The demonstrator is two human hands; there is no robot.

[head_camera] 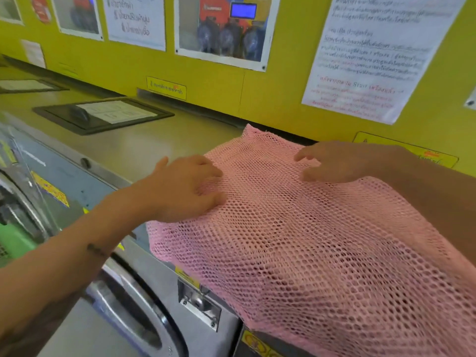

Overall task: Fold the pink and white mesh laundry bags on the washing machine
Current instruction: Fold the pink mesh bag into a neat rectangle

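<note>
A pink mesh laundry bag point(296, 240) lies spread over the top of the washing machine point(144, 148), and its near part hangs down over the front panel. My left hand point(185, 186) rests on the bag's left edge with fingers slightly bent, pressing the mesh. My right hand point(334, 161) lies flat on the far part of the bag, fingers pointing left. Neither hand pinches the fabric. No white bag is in view.
A black-framed notice point(103, 114) lies on the machine top at the left. The yellow wall point(219, 99) with posters stands just behind the bag. The round steel door point(134, 313) and its latch point(198, 302) are below on the front panel.
</note>
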